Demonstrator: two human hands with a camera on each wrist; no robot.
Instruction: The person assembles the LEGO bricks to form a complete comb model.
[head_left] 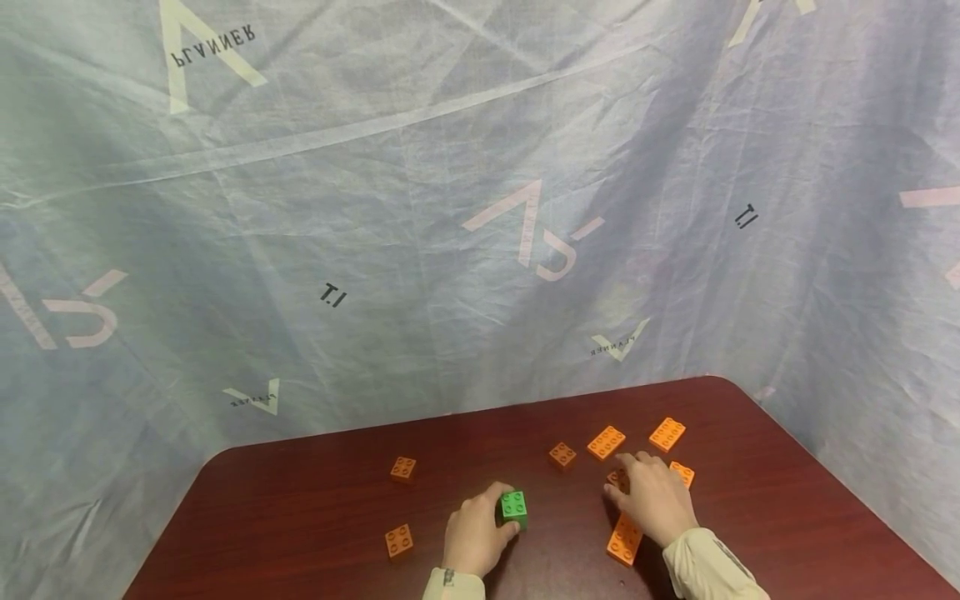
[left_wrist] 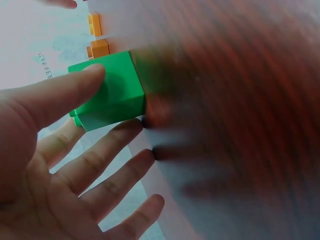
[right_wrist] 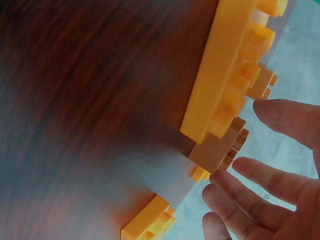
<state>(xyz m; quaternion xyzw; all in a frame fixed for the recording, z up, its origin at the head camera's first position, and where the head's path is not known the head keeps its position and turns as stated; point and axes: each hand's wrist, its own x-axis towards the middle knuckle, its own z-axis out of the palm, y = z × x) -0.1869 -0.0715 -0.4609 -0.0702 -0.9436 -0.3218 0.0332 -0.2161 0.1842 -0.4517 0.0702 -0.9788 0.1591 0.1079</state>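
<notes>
My left hand (head_left: 474, 533) pinches a green toy building brick (head_left: 513, 508) between thumb and fingers, low over the table. In the left wrist view, the thumb lies across one smooth side of this green brick (left_wrist: 110, 90), and the other fingers spread below it. My right hand (head_left: 656, 500) hovers among orange bricks with its fingers loosely bent. Its fingertips are close to an orange brick (head_left: 618, 479), which the hand partly hides; whether they touch is unclear. Below that hand lies a long orange brick (head_left: 625, 542), seen large in the right wrist view.
A dark red table (head_left: 315, 500) bears the bricks. Beyond the right hand lie orange bricks (head_left: 606, 442), another (head_left: 667, 434) and one partly hidden (head_left: 681, 473). A small orange brick (head_left: 562, 455) sits mid-table; two more (head_left: 402, 469) are at left. Grey printed cloth (head_left: 405, 250) hangs behind.
</notes>
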